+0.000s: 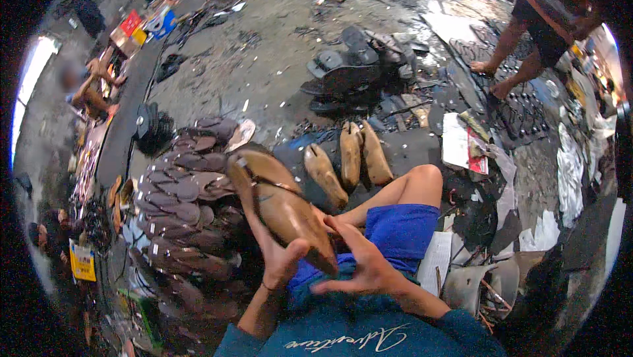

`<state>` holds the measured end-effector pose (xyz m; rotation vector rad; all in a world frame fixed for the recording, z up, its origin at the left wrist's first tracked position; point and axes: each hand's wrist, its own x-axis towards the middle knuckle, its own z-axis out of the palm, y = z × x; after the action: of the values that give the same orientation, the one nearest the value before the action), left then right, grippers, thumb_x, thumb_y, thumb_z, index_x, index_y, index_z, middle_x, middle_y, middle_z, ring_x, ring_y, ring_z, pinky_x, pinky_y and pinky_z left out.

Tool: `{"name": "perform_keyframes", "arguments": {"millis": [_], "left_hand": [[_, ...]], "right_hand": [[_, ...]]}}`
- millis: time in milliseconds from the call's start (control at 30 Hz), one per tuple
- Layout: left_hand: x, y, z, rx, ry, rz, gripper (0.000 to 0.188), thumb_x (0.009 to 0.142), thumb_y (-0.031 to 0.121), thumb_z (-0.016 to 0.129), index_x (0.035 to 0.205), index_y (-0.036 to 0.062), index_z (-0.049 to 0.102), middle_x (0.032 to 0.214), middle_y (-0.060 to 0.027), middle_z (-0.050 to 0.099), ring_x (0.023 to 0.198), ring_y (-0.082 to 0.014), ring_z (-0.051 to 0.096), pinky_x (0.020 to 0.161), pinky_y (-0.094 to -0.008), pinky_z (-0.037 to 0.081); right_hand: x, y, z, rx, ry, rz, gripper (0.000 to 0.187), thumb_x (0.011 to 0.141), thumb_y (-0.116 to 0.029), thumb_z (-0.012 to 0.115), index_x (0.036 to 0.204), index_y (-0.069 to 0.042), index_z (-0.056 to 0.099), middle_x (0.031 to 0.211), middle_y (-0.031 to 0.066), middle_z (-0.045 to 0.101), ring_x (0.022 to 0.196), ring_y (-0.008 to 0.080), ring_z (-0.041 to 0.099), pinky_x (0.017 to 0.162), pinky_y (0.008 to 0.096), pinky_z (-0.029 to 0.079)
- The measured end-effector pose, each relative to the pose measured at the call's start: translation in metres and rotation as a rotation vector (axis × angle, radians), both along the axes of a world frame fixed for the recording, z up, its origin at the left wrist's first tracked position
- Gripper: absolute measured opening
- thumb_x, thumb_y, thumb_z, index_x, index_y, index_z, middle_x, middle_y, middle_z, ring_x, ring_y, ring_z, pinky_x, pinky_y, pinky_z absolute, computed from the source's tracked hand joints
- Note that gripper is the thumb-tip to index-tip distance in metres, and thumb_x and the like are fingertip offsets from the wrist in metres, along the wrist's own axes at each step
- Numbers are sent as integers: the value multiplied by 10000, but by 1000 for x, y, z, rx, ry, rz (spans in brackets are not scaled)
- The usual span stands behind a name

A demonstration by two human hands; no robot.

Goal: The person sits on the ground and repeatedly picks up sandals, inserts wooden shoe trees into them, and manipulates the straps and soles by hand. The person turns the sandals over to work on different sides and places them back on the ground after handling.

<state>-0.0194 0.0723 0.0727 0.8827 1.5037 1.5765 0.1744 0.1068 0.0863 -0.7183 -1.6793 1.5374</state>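
A smooth, glossy brown wooden last [290, 218], shaped like a foot sole, is above the person's lap, with a thin dark strap [283, 187] across its broad end. Its long axis slants: the broad, rounded end points away to the upper left, the narrow end back toward the lower right. The left hand [278, 259] grasps it along its left side, thumb raised; the right hand [370, 263] is spread beside the narrow end, though I cannot tell whether its fingertips touch. Ahead, three wooden lasts [351, 159] lie on a dark mat [412, 149]; leftward, matte brown sandals [178, 215] overlap in a heap.
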Motion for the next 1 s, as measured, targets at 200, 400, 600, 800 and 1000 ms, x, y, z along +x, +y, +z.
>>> {"name": "perform_keyframes", "arguments": {"millis": [200, 400, 600, 800, 1000], "left_hand": [[12, -4, 40, -219, 19, -202, 1603, 547, 591, 927, 1538, 2, -187, 1566, -221, 206, 1426, -354, 300, 1179, -454, 295], [14, -1, 50, -113, 839, -402, 503, 949, 360, 653, 1263, -31, 611, 1262, -218, 564, 1173, -361, 541, 1012, -456, 422], [21, -3, 42, -435, 224, -638, 325, 1028, 291, 560, 902, -1, 627, 742, -128, 622, 695, -172, 604, 662, -341, 497], [53, -43, 30, -317, -149, -591, 305, 1069, 237, 452, 846, 35, 499, 685, -22, 394, 671, -90, 379, 606, -295, 380], [49, -65, 30, -322, -62, -498, 335, 1050, 198, 457, 747, 56, 462, 689, 36, 361, 678, -66, 335, 570, -278, 310]], "right_hand": [[2, 11, -7, -32, -112, 261, 1089, 710, -172, 880, 1543, 1, 201, 1586, 192, 291, 1456, 302, 339, 1203, 412, 244], [15, 6, -6, -829, 398, 179, 1081, 715, -321, 712, 1572, -8, 134, 1538, 178, 376, 1391, 341, 416, 1161, 445, 335], [46, -35, -1, -1155, 875, -13, 979, 733, -333, 600, 1550, 14, 187, 1490, 266, 412, 1296, 409, 508, 1115, 504, 418], [57, -58, 10, -1293, 880, -204, 820, 757, -300, 567, 1461, 50, 335, 1349, 277, 550, 1160, 419, 598, 1033, 529, 470], [48, -55, 10, -1374, 1010, -128, 740, 730, -252, 600, 1373, 80, 445, 1216, 256, 648, 1063, 415, 651, 1006, 530, 488]]}}
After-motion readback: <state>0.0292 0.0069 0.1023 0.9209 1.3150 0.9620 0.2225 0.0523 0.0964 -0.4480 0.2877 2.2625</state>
